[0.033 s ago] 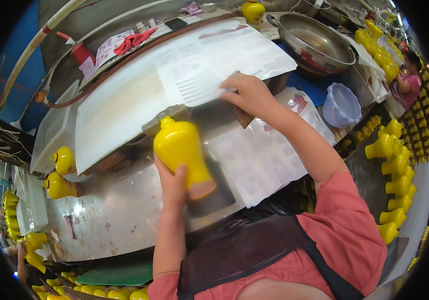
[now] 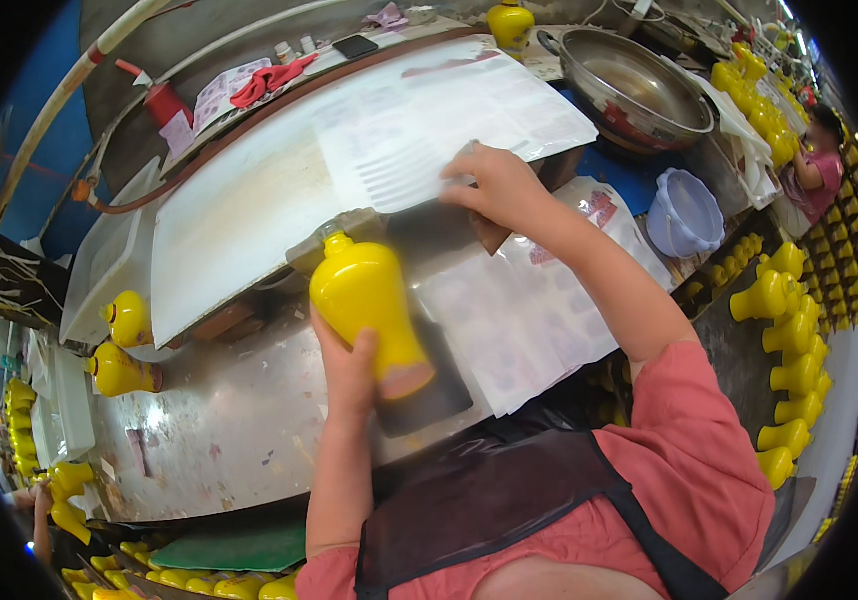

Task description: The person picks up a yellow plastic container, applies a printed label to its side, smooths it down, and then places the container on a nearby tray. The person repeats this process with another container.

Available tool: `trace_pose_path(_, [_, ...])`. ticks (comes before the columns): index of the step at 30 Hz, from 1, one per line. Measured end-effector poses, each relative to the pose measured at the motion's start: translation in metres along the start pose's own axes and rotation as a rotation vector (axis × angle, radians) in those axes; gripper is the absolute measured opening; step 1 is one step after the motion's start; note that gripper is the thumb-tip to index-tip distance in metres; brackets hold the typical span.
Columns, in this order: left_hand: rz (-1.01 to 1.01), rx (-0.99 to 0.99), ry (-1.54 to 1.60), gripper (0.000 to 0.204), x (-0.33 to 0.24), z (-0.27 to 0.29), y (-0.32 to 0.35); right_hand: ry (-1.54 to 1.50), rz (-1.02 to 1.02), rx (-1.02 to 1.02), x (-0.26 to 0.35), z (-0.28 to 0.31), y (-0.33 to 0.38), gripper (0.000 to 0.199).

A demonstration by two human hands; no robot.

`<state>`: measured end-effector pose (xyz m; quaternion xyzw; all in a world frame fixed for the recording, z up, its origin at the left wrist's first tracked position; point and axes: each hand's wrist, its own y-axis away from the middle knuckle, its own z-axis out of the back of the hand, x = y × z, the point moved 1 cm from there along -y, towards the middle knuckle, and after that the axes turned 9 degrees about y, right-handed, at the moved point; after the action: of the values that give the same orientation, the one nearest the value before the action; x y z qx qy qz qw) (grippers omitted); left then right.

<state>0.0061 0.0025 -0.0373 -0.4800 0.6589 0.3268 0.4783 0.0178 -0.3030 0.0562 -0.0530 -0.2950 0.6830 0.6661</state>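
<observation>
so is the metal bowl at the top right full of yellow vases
No, the metal bowl holds no vases; the left hand grips one yellow vase, and the right hand presses on a sheet of paper.

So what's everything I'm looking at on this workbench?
yellow vase in hand: one, glossy yellow, held over the metal bench top
other yellow vases: many, too many to count, in rows at right, a few at left and along the bottom edge
sheet of paper strips: one, white, on the sloping board at centre top
more sheets: several, pale, lying on the bench at centre right
metal bowl: one, silver, top right
plastic tub: one, pale lilac, right of the sheets
red cloth: one, on the back shelf
green mat: one, bottom left
another person: one, pink top, far right
left hand: grips the vase low on its body
right hand: rests on the white sheet's edge
</observation>
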Motion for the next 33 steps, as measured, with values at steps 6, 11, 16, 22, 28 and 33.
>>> trace_pose_path(6, [0.017,-0.006,0.018,0.088,-0.002,0.0,0.0,0.12,0.037,0.244,-0.008,0.001,-0.024,0.013])
trace_pose_path(11, [0.013,-0.007,0.03,0.088,-0.005,-0.003,0.001,0.161,0.098,0.239,-0.013,0.001,-0.026,0.012])
trace_pose_path(16, [0.023,-0.011,0.032,0.088,-0.005,-0.004,0.001,0.229,0.201,0.243,-0.019,0.0,-0.031,0.012])
trace_pose_path(22, [0.014,-0.006,0.028,0.089,-0.002,-0.002,-0.001,0.491,0.211,0.396,-0.018,-0.006,-0.035,0.01])
trace_pose_path(28, [0.013,-0.01,0.017,0.089,-0.002,-0.001,0.0,0.561,0.296,0.386,-0.022,-0.007,-0.032,0.013])
trace_pose_path(33, [0.02,-0.004,0.075,0.089,-0.003,-0.003,0.001,0.521,0.268,0.384,-0.033,-0.011,-0.036,0.017])
